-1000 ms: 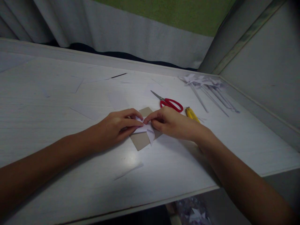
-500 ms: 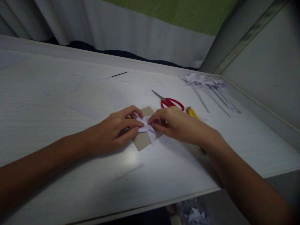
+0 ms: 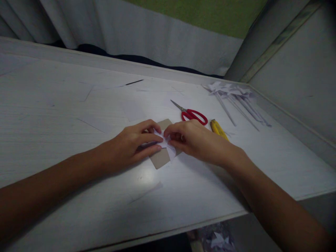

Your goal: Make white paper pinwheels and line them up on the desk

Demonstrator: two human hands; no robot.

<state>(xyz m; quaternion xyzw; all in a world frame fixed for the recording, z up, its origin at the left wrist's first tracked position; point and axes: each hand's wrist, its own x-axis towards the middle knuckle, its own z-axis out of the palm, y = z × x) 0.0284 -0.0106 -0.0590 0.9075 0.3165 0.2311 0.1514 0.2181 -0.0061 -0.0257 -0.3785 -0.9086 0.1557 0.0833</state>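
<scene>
A piece of folded white paper [image 3: 171, 152] lies on a grey-brown square card [image 3: 160, 159] on the white table. From the left, my left hand [image 3: 139, 140] rests with its fingers apart, their tips pressing on the paper. My right hand [image 3: 190, 138] is at the paper's right side, its thumb and fingers bent together over the folds. What exactly lies between those fingertips is hard to see. Just behind my right hand are red-handled scissors [image 3: 194, 116], and a yellow tool [image 3: 217, 129] is partly covered by that hand's wrist.
White paper pinwheels on sticks [image 3: 231, 91] lie at the back right. A thin black stick [image 3: 134, 82] and paper scraps [image 3: 132, 110] are farther back. A paper strip [image 3: 147, 192] lies near the front edge. Below is a bag with white paper shapes [image 3: 219, 240].
My right hand has shifted slightly left over the paper, its fingers closer to those of my left hand. More of the yellow tool shows.
</scene>
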